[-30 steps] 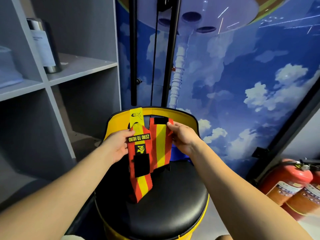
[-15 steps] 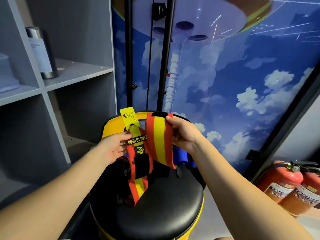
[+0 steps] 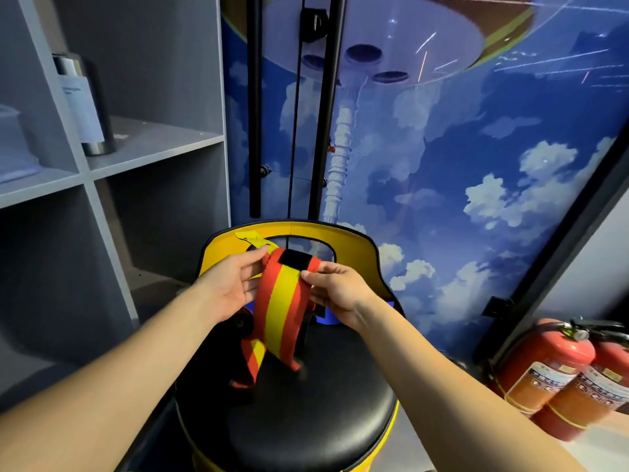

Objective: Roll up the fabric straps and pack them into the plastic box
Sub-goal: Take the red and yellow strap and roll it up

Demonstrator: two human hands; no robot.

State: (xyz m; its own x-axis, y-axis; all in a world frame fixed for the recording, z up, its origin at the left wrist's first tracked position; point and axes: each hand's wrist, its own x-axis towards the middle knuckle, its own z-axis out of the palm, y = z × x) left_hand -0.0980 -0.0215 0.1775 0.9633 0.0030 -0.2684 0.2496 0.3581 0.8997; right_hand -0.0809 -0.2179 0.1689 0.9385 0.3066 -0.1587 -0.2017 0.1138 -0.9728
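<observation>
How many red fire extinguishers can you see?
2. Both stand on the floor at the lower right, side by side against the wall: the nearer fire extinguisher, and the second extinguisher right of it, partly cut off by the frame edge. More could be out of view.

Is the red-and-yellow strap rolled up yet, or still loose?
Still loose: the strap hangs unrolled between left hand and right hand, its ends dangling above the stool seat.
</observation>
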